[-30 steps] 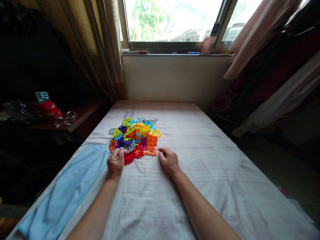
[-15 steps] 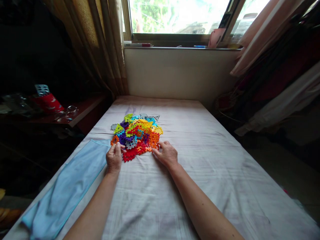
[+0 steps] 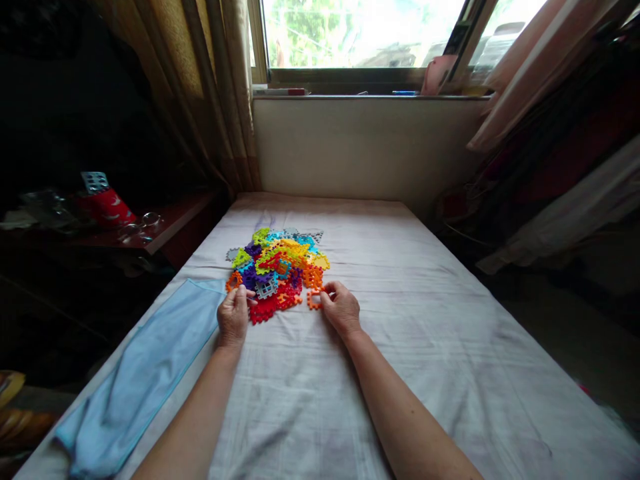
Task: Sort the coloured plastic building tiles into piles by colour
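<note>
Head view: the fingers of the right hand (image 3: 341, 308) pinch an orange, square, toothed plastic frame (image 3: 310, 300) beside the near right edge of a multicoloured heap of toothed plastic pieces (image 3: 273, 270). The left hand's (image 3: 233, 317) fingers are curled; whether they grip anything, I cannot tell. Drawing the frame level and outward should avoid snagging.

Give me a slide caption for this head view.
Right hand holds an orange toothed frame by a pile of colourful toothed pieces.
</note>
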`<state>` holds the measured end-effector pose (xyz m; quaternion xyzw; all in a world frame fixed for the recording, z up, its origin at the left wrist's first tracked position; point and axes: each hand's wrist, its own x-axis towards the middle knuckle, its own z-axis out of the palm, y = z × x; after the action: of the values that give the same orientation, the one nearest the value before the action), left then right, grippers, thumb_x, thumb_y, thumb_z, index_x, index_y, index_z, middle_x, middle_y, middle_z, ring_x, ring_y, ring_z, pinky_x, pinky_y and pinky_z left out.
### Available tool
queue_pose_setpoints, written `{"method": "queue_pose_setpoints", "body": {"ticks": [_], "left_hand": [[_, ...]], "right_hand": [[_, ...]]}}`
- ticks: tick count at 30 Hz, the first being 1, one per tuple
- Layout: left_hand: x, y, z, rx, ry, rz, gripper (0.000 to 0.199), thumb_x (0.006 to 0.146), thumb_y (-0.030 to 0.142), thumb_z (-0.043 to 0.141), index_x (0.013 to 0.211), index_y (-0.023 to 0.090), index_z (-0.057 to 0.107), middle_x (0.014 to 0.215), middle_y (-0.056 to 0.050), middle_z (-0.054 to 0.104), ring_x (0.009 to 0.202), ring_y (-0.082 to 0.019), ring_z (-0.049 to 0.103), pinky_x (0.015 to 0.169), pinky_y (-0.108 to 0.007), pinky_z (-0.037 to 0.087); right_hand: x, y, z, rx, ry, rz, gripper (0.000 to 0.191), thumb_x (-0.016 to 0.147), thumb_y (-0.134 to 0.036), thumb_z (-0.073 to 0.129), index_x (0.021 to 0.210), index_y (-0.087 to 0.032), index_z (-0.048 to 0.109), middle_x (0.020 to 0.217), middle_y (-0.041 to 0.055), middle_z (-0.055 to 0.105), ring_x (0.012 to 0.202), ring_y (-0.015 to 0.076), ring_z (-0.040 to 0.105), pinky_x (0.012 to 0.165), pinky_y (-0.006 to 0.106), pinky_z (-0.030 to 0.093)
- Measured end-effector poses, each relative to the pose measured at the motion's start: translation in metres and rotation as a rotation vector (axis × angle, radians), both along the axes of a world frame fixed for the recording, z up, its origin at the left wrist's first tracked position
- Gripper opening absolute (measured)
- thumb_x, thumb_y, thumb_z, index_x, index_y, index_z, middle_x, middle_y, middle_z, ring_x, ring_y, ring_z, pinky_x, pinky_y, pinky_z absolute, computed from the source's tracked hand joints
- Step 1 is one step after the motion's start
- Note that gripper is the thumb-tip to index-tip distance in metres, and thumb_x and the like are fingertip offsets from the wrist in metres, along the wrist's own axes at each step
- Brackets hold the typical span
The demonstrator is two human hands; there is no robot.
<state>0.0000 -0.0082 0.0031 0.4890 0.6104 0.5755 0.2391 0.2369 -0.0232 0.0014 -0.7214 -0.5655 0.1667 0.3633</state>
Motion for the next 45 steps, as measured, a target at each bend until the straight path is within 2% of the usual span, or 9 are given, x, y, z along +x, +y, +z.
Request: {"method": "queue_pose_setpoints", "body": {"ticks": [3, 6, 13, 17, 21, 28, 37, 42, 45], "left_hand": [[0.000, 0.001, -0.001, 0.012, -0.018, -0.002, 0.041, 0.080, 0.056, 0.046, 0.065, 0.022, 0.062, 0.054, -0.001, 0.064, 0.048, -0.016, 0.060, 0.054, -0.027, 0.048], [-0.001, 0.000, -0.002, 0.010, -0.015, 0.000, 0.041, 0.080, 0.057, 0.047, 0.064, 0.022, 0.062, 0.054, -0.001, 0.064, 0.048, -0.016, 0.060, 0.052, -0.027, 0.048], [-0.001, -0.003, -0.001, -0.022, 0.025, -0.003, 0.046, 0.082, 0.061, 0.045, 0.065, 0.022, 0.062, 0.052, -0.001, 0.063, 0.049, -0.016, 0.060, 0.051, -0.026, 0.047], [-0.001, -0.003, -0.001, -0.030, 0.028, -0.017, 0.045, 0.083, 0.059, 0.045, 0.067, 0.021, 0.063, 0.055, -0.001, 0.064, 0.052, -0.016, 0.062, 0.054, -0.026, 0.049], [-0.002, -0.002, -0.002, -0.039, 0.022, -0.020, 0.044, 0.083, 0.058, 0.046, 0.067, 0.020, 0.063, 0.058, -0.002, 0.066, 0.053, -0.016, 0.063, 0.055, -0.027, 0.050], [-0.005, -0.001, -0.007, -0.044, 0.002, -0.038, 0.043, 0.084, 0.058, 0.050, 0.071, 0.020, 0.066, 0.059, -0.002, 0.067, 0.057, -0.017, 0.065, 0.056, -0.027, 0.052], [-0.009, 0.002, -0.011, -0.044, 0.015, -0.062, 0.040, 0.085, 0.054, 0.051, 0.073, 0.020, 0.068, 0.062, -0.002, 0.069, 0.058, -0.017, 0.065, 0.060, -0.028, 0.053], [-0.006, 0.001, -0.007, -0.060, 0.011, -0.058, 0.041, 0.084, 0.056, 0.050, 0.072, 0.020, 0.067, 0.060, -0.002, 0.068, 0.056, -0.017, 0.065, 0.058, -0.028, 0.053], [-0.004, 0.000, -0.004, -0.061, 0.019, -0.056, 0.041, 0.083, 0.057, 0.050, 0.071, 0.020, 0.065, 0.060, -0.002, 0.068, 0.056, -0.018, 0.065, 0.058, -0.029, 0.054]], "right_hand": [[0.008, 0.003, -0.007, 0.104, 0.192, 0.036, 0.017, 0.082, -0.037, 0.056, 0.082, -0.023, 0.065, 0.079, -0.0008, 0.070, 0.065, 0.0148, 0.062, 0.064, 0.026, 0.043], [0.021, 0.011, -0.007, 0.150, 0.257, 0.009, 0.023, 0.081, -0.042, 0.056, 0.086, -0.023, 0.066, 0.080, 0.0010, 0.072, 0.067, 0.0161, 0.062, 0.065, 0.027, 0.045], [0.081, 0.036, 0.001, 0.033, 0.001, -0.272, 0.028, 0.082, -0.034, 0.061, 0.107, -0.021, 0.066, 0.084, 0.0026, 0.073, 0.072, 0.0183, 0.063, 0.063, 0.027, 0.038], [0.104, 0.041, -0.004, -0.017, -0.121, -0.335, 0.022, 0.084, -0.031, 0.060, 0.102, -0.019, 0.065, 0.089, 0.0058, 0.073, 0.078, 0.0202, 0.063, 0.068, 0.029, 0.036], [0.108, 0.042, -0.006, -0.039, -0.203, -0.374, 0.018, 0.086, -0.030, 0.058, 0.097, -0.020, 0.067, 0.090, 0.0068, 0.071, 0.084, 0.0223, 0.061, 0.072, 0.031, 0.034], [0.112, 0.043, -0.002, -0.100, -0.250, -0.441, 0.020, 0.088, -0.026, 0.057, 0.103, -0.019, 0.067, 0.100, 0.0083, 0.071, 0.094, 0.0239, 0.059, 0.077, 0.033, 0.033], [0.112, 0.042, -0.001, -0.111, -0.249, -0.482, 0.020, 0.089, -0.029, 0.059, 0.104, -0.020, 0.068, 0.103, 0.0081, 0.070, 0.095, 0.0239, 0.057, 0.077, 0.032, 0.032], [0.115, 0.041, -0.005, -0.049, -0.226, -0.474, 0.021, 0.087, -0.026, 0.056, 0.103, -0.019, 0.068, 0.103, 0.0082, 0.069, 0.095, 0.0227, 0.057, 0.079, 0.032, 0.034], [0.112, 0.040, -0.009, 0.035, -0.226, -0.410, 0.023, 0.085, -0.025, 0.053, 0.101, -0.019, 0.068, 0.102, 0.0095, 0.069, 0.095, 0.0232, 0.058, 0.081, 0.033, 0.037]]}}
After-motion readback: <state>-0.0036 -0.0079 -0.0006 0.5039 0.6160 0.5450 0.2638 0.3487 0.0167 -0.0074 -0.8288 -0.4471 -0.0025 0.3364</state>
